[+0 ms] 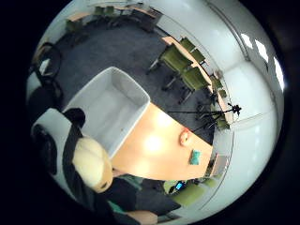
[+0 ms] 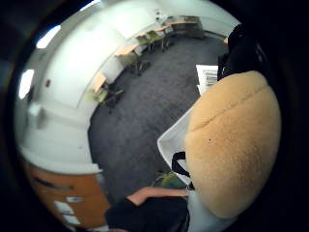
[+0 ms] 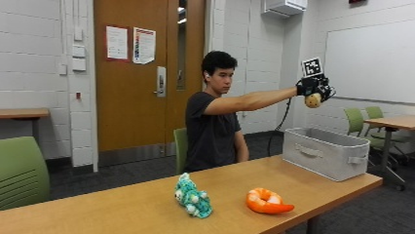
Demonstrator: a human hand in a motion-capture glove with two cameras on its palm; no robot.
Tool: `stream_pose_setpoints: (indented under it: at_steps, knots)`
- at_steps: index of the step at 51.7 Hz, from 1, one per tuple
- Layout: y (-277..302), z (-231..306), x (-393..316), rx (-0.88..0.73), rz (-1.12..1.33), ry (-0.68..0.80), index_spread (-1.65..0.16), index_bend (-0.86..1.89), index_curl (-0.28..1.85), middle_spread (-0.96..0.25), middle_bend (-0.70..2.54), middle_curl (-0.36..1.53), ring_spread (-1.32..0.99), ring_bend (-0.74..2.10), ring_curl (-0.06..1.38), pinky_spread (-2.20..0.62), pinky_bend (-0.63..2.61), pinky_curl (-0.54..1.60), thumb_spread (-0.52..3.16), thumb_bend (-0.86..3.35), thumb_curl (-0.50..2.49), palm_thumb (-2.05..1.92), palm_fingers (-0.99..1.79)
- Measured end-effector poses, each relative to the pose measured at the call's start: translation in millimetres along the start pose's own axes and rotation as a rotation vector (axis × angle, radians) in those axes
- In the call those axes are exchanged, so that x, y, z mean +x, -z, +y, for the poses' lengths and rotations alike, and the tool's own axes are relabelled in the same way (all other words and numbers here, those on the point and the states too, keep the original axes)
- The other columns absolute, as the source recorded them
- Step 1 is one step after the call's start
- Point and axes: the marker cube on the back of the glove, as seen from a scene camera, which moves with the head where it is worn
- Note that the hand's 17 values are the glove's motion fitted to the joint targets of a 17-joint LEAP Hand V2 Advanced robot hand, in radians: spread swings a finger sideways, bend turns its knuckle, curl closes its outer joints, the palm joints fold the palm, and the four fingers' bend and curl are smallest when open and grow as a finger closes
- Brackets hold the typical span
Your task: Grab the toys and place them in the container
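In the outside view my gloved right hand (image 3: 312,87) is raised high above the grey fabric container (image 3: 324,152) and grips a tan plush toy (image 3: 313,100). That toy (image 2: 231,145) fills much of the thumb side palm view, and its tan end (image 1: 91,164) shows in the little finger side view beside the container (image 1: 110,108), whose inside holds nothing. A teal plush toy (image 3: 193,196) and an orange plush toy (image 3: 266,201) lie on the wooden table (image 3: 129,204), well left of the container. Both also appear far below the palm: orange toy (image 1: 184,137), teal toy (image 1: 195,157).
The container stands at the table's right end, near the edge. Green chairs (image 3: 19,170) and another table (image 3: 392,122) stand around the room. A wooden door (image 3: 146,73) is behind the seated person.
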Motion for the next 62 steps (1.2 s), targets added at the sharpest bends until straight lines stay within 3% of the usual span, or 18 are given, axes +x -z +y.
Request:
stream_pose_setpoints:
  at_steps: [3,8,9,12,14,15,16,17,23,28,33,39,47,53,62]
  knots:
    - [-7.8,2.6,7.6,-0.017,0.061,0.078,-0.53,0.14,0.87,-0.43,0.73,0.69,-0.44,1.08,0.55,-0.45,0.91,0.41,0.52,0.06,0.97,0.64,1.05]
    - [-16.6,0.7,-6.5,-0.09,-0.053,-0.006,-0.53,0.11,0.88,-0.44,0.71,0.69,-0.45,1.08,0.56,-0.43,0.93,0.41,0.55,0.04,0.98,0.61,0.93]
    - [-18.9,1.7,-7.8,-0.104,-0.064,0.011,-0.51,-0.02,0.84,-0.44,0.63,0.67,-0.46,1.08,0.56,-0.41,0.99,0.43,0.64,-0.03,0.95,0.5,0.71]
    - [-30.6,4.7,4.0,-0.143,0.024,-0.01,-0.45,0.01,0.82,-0.38,0.49,0.65,-0.42,1.02,0.58,-0.34,1.06,0.49,0.83,-0.15,0.79,0.19,0.17]
    - [-37.1,6.1,11.2,-0.15,0.053,-0.062,-0.42,0.0,0.76,-0.29,0.33,0.6,-0.34,0.81,0.53,-0.28,1.18,0.52,0.84,-0.2,0.72,-0.01,-0.26]
    - [-38.6,6.6,12.8,-0.148,0.045,-0.084,-0.41,-0.01,0.72,-0.26,0.3,0.58,-0.31,0.75,0.5,-0.25,1.19,0.5,0.84,-0.18,0.7,-0.07,-0.29]
    - [-39.1,7.3,14.1,-0.144,0.035,-0.102,-0.4,-0.02,0.69,-0.25,0.3,0.57,-0.31,0.78,0.5,-0.25,1.19,0.48,0.88,-0.13,0.68,-0.04,-0.16]
    - [-39.0,8.3,16.3,-0.139,0.032,-0.114,-0.39,0.0,0.65,-0.23,0.26,0.55,-0.28,0.66,0.44,-0.22,1.2,0.47,0.87,-0.15,0.65,-0.11,-0.28]
    - [-29.7,14.5,10.5,-0.115,0.002,-0.146,-0.35,0.04,0.54,-0.14,0.2,0.5,-0.21,0.48,0.34,-0.13,1.14,0.42,0.9,-0.13,0.54,-0.15,-0.27]
    - [-24.1,10.6,-26.5,-0.12,0.119,-0.288,-0.32,0.06,0.47,-0.1,0.17,0.48,-0.18,0.42,0.32,-0.1,1.08,0.4,0.91,-0.12,0.46,-0.15,-0.23]
    - [-2.1,31.0,-19.0,-0.073,0.02,-0.245,-0.32,0.07,0.41,-0.08,0.18,0.46,-0.17,0.4,0.31,-0.08,1.04,0.38,0.92,-0.11,0.4,-0.14,-0.19]
    - [13.5,73.9,56.6,-0.087,0.264,-0.396,-0.3,0.05,0.34,-0.09,0.22,0.46,-0.19,0.45,0.32,-0.06,0.99,0.36,0.92,-0.11,0.35,-0.14,-0.11]
    - [28.8,106.9,90.8,-0.09,0.237,-0.477,-0.3,0.07,0.28,-0.09,0.24,0.46,-0.2,0.48,0.34,-0.04,0.99,0.35,0.93,-0.1,0.29,-0.13,-0.09]
    - [44.4,174.7,182.8,-0.07,0.227,-0.649,-0.3,0.07,0.25,-0.09,0.25,0.46,-0.22,0.57,0.36,-0.04,0.98,0.35,0.94,-0.1,0.26,-0.12,-0.03]
    - [6.2,232.7,287.0,-0.116,0.23,-0.743,-0.31,0.1,0.22,-0.1,0.28,0.46,-0.23,0.64,0.38,-0.04,0.99,0.35,0.94,-0.09,0.23,-0.11,-0.05]
